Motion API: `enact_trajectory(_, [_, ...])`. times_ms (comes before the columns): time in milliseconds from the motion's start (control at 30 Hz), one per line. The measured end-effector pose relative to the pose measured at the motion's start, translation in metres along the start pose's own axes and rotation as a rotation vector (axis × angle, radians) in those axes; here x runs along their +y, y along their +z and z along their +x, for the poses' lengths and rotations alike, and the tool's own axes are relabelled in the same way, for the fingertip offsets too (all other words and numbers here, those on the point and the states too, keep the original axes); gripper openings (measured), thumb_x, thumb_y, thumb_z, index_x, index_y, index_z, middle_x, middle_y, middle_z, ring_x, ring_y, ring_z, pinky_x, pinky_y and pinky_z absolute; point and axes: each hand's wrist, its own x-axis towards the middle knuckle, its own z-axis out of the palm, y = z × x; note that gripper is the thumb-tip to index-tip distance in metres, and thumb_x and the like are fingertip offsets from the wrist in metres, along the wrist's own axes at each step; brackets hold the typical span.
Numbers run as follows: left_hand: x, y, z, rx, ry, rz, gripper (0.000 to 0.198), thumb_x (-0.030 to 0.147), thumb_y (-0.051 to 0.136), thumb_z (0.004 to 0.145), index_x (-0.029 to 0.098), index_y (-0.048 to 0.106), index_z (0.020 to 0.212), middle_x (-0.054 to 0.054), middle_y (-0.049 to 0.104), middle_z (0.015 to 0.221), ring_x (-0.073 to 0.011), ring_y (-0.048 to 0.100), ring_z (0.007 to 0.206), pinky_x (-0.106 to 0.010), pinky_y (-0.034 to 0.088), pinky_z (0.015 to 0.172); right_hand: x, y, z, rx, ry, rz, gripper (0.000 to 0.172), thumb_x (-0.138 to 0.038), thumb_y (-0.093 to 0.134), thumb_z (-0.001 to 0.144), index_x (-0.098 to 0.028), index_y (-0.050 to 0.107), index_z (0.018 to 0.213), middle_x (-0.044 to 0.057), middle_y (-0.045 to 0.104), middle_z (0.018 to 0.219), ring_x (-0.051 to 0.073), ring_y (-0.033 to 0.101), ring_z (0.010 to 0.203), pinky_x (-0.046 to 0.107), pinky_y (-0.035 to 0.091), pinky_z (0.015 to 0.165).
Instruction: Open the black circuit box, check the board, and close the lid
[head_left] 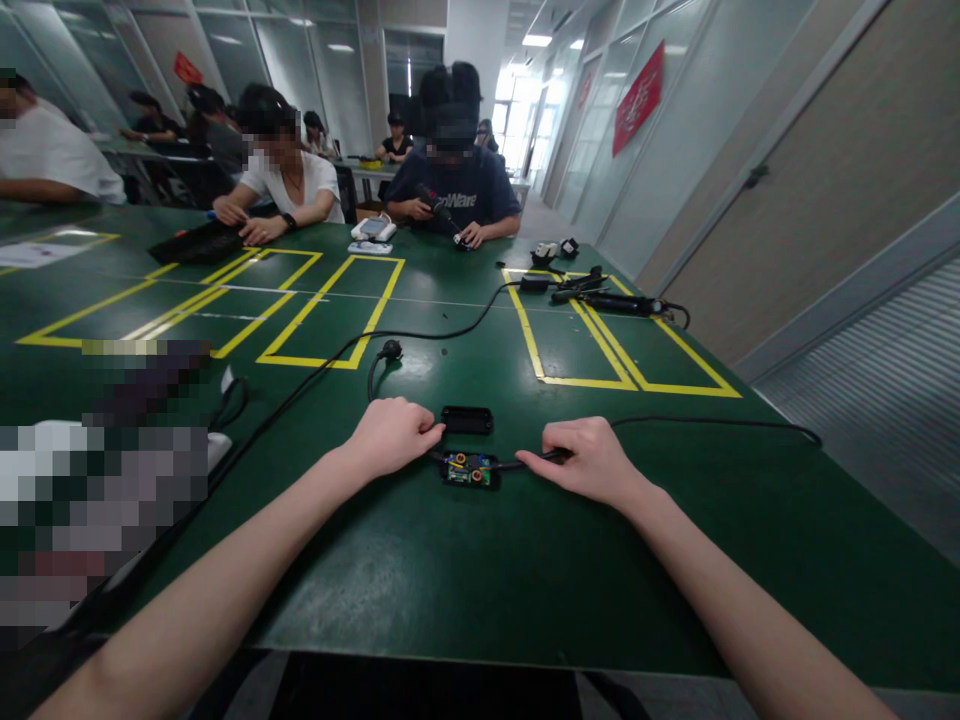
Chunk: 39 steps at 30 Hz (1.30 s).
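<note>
A small black case [470, 470] lies open on the green table, showing a circuit board with copper-coloured rings and coloured wires. Just behind it is a separate black cover [467, 420], its hollow side up. My left hand [396, 436] is closed around the cable at the case's left end. On the right, my right hand [581, 456] grips the black cable [510, 464] that leaves the other end, thumb pointing at the case. A black plug [391, 350] on a bent cord lies beyond my left hand.
The green table [360, 590] carries yellow tape rectangles. A long black cable [382, 334] curves across it to a black tool [622, 303] at the back right. Opposite, one person [457, 190] holds a power tool; another [292, 180] works over a black tray [199, 240].
</note>
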Motion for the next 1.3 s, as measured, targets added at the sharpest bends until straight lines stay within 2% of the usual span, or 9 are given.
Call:
enact_trajectory(167, [0.007,-0.002,-0.006,-0.042,-0.001,0.025,0.043,0.039,0.046,0.1,0.02,0.072,0.072,-0.009,0.072,0.071,-0.0243,0.069,0.075,-0.03,0.043,0.067,-0.006,0.002,-0.001,-0.063,-0.083,0.092,0.037,-0.031,0.051,0.099,-0.019,0.064,0.066,0.002,0.066,0.062,0.011,0.055,0.052,0.025,0.034,0.054])
enact_trajectory(267, [0.011,-0.003,-0.009,-0.076,0.004,0.056,0.043,0.039,0.045,0.102,0.019,0.074,0.077,-0.011,0.075,0.078,-0.0261,0.071,0.079,-0.031,0.045,0.069,-0.008,0.005,-0.001,-0.094,-0.076,0.136,0.028,-0.025,0.053,0.096,-0.019,0.072,0.077,0.003,0.072,0.071,0.013,0.063,0.058,0.024,0.04,0.059])
enact_trajectory(367, [0.013,-0.003,-0.01,-0.113,-0.004,0.081,0.044,0.038,0.042,0.104,0.019,0.076,0.082,-0.013,0.076,0.084,-0.0286,0.072,0.081,-0.033,0.047,0.071,-0.011,0.008,0.0,-0.152,-0.053,0.149,0.026,-0.022,0.053,0.095,-0.019,0.076,0.085,0.004,0.075,0.076,0.014,0.066,0.062,0.024,0.044,0.062])
enact_trajectory(700, [0.019,-0.004,-0.011,-0.15,-0.017,0.136,0.047,0.038,0.037,0.107,0.018,0.077,0.092,-0.015,0.078,0.092,-0.0307,0.074,0.089,-0.035,0.048,0.075,-0.022,0.018,0.0,-0.198,0.015,0.191,0.028,-0.021,0.05,0.101,-0.019,0.074,0.087,0.005,0.075,0.082,0.016,0.068,0.068,0.026,0.044,0.064])
enact_trajectory(1067, [0.014,-0.001,-0.008,-0.046,-0.027,0.017,0.052,0.041,0.038,0.106,0.019,0.076,0.077,-0.01,0.077,0.078,-0.0259,0.073,0.079,-0.03,0.045,0.068,-0.016,0.019,-0.001,-0.213,-0.009,0.266,0.033,-0.029,0.044,0.107,-0.019,0.073,0.093,0.006,0.073,0.085,0.017,0.067,0.074,0.027,0.048,0.069])
enact_trajectory(1300, [0.016,0.002,-0.01,-0.101,0.04,0.055,0.047,0.04,0.043,0.106,0.02,0.078,0.082,-0.009,0.077,0.08,-0.0273,0.075,0.079,-0.031,0.046,0.066,-0.021,0.019,0.0,-0.19,-0.016,0.209,0.023,-0.02,0.052,0.101,-0.019,0.07,0.086,0.003,0.069,0.079,0.015,0.062,0.066,0.025,0.041,0.062])
